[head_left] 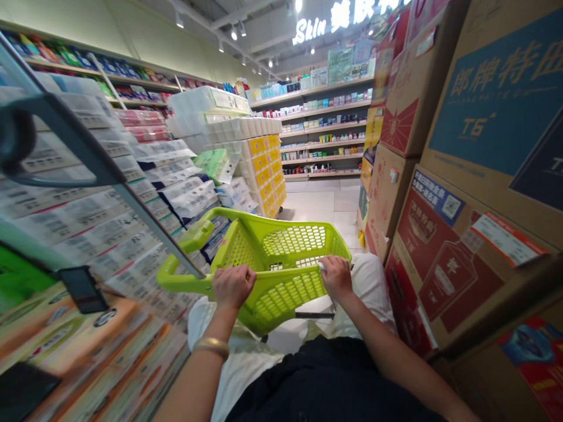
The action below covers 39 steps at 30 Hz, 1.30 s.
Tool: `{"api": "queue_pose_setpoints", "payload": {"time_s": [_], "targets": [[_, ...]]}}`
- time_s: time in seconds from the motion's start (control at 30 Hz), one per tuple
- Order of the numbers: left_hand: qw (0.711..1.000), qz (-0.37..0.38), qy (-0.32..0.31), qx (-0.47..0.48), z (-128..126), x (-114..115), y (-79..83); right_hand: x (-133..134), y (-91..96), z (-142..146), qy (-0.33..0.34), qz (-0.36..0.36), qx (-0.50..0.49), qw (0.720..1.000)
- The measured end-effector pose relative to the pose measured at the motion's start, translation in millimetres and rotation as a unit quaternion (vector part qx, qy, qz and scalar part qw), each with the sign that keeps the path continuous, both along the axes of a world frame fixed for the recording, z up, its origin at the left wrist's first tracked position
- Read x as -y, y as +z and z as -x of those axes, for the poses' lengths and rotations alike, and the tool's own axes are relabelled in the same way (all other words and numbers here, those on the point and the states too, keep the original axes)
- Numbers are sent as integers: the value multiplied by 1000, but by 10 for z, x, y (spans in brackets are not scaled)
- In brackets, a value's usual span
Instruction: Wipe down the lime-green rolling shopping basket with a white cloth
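A lime-green plastic shopping basket (281, 246) with a mesh wall and a long handle tilts in front of me in a shop aisle. My left hand (233, 285) is closed around the basket's near rim on the left. A gold bangle sits on that wrist. My right hand (336, 276) grips the near rim on the right, fingers curled over the edge. The basket looks empty inside.
Stacked cardboard cartons (461, 176) stand close on the right. Packs of tissue and paper goods (132, 199) crowd the left, with a metal rack bar (88, 152) slanting across. Tiled floor (325, 205) runs ahead to shelves of bottles (325, 129).
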<state>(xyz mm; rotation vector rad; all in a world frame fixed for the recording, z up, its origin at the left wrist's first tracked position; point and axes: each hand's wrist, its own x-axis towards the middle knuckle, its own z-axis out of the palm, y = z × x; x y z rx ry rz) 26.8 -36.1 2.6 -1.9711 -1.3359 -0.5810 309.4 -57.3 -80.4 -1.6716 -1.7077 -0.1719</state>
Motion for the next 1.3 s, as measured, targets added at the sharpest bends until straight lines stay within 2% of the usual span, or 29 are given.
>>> {"api": "queue_pose_setpoints", "payload": {"time_s": [0.07, 0.17, 0.3, 0.4, 0.5, 0.63, 0.73, 0.8, 0.87, 1.0, 1.07, 1.17, 1.3], "targets": [[1000, -4, 5, 2, -6, -6, -6, 3, -5, -4, -25, 4, -14, 1000], [1000, -9, 17, 4, -13, -20, -14, -11, 51, 245, -38, 15, -19, 999], [1000, -2, 26, 3, -13, -36, -11, -43, 175, 759, 40, 26, 20, 999], [1000, 2, 20, -1, -3, -34, 1, -63, 215, 904, 80, 26, 35, 996], [1000, 4, 11, -7, 16, -29, 10, -65, 175, 712, 86, 19, 46, 995], [1000, 1, 2, -9, 30, -23, 9, -31, 58, 237, 30, 0, 29, 999], [1000, -1, 7, -9, 18, -17, 0, -11, 2, 55, -10, 3, 6, 1000], [1000, 2, 16, -4, 4, -14, -4, -14, 5, 100, -39, 9, -11, 999], [1000, 8, 23, 3, -9, -14, -5, -26, 39, 263, -43, 14, -16, 999], [999, 30, 17, 39, -15, -20, 5, -45, 143, 679, 34, 25, 16, 999], [997, 44, 9, 60, -9, -19, 14, -46, 176, 779, 59, 31, 27, 997], [997, 52, 4, 58, 1, -8, 30, -37, 165, 686, 75, 29, 42, 996], [998, 45, 7, 34, 12, 11, 40, -16, 66, 283, 35, 10, 24, 999]]}}
